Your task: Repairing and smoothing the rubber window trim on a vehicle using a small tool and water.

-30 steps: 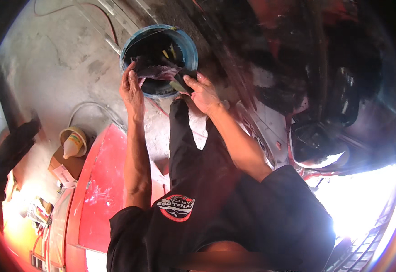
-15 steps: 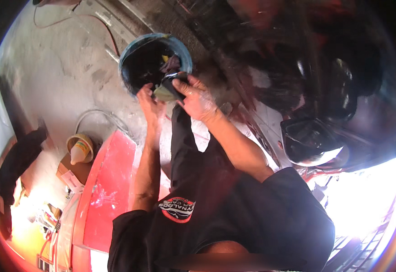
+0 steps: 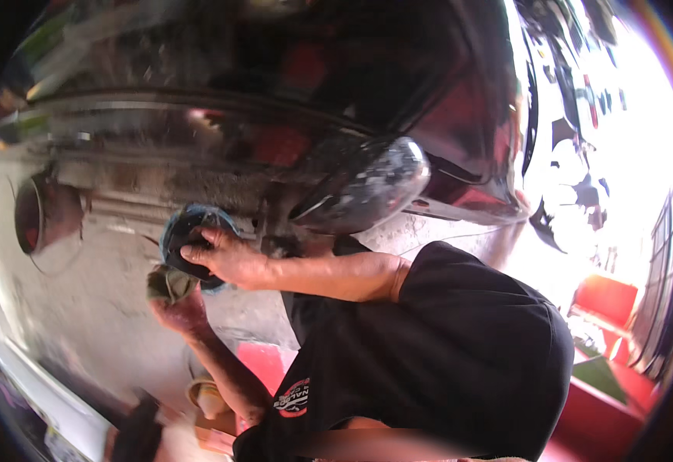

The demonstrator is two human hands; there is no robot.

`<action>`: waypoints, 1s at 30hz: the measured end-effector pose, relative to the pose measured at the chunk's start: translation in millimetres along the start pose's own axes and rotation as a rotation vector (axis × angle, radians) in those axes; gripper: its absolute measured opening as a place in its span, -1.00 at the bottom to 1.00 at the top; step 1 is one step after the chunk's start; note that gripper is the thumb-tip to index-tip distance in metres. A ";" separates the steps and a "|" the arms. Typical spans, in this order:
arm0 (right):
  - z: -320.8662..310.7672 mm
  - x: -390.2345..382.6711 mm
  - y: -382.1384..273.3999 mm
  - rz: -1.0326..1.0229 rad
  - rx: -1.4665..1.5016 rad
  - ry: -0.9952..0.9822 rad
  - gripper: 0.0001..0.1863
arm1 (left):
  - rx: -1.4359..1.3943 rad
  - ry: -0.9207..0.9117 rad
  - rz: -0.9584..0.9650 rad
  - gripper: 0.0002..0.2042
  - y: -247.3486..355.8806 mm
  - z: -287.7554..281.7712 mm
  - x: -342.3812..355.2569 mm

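Observation:
My right hand is closed around a black block-like piece, its thumb lying along the near side. Just below it, my left hand grips a crumpled olive-grey piece; whether that is cloth or an abrasive sheet I cannot tell. The two held pieces are close together, and I cannot tell if they touch. Behind and beneath my right hand shows the rim of a blue bucket. Its contents are hidden by the hand and the black piece.
A glossy dark car body fills the upper part, its side mirror jutting out near my right forearm. A dark bin lies at the left. Below are a red panel and a tan container.
My view has turned toward the car on the right. My hands have drawn apart: the olive-grey piece, earlier beside the black one in my right hand, is now in my left hand.

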State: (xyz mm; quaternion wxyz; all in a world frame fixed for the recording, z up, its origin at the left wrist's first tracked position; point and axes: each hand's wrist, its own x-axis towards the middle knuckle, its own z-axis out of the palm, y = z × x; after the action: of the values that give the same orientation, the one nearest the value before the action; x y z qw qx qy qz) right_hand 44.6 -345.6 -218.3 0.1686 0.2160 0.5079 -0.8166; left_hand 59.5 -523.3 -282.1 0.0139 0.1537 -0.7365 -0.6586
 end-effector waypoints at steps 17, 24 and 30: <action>-217.7 -257.6 -206.5 -0.856 -0.232 0.189 -0.68 | 0.217 0.237 1.202 -0.55 469.0 329.1 5.6; -362.9 -336.4 -191.3 -0.798 0.008 0.531 -0.72 | 0.639 -0.096 1.791 -0.62 376.9 433.6 -69.6; -437.0 -351.7 -202.2 -0.912 0.091 0.591 -0.75 | 0.550 -0.339 1.810 -0.65 288.6 497.0 -203.0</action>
State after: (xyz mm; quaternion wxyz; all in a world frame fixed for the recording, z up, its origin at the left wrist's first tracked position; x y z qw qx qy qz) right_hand 322.7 154.9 -51.6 -0.3622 0.2011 0.5399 -0.7327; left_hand 82.1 31.1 -29.7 0.3738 -0.5725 -0.6970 -0.2160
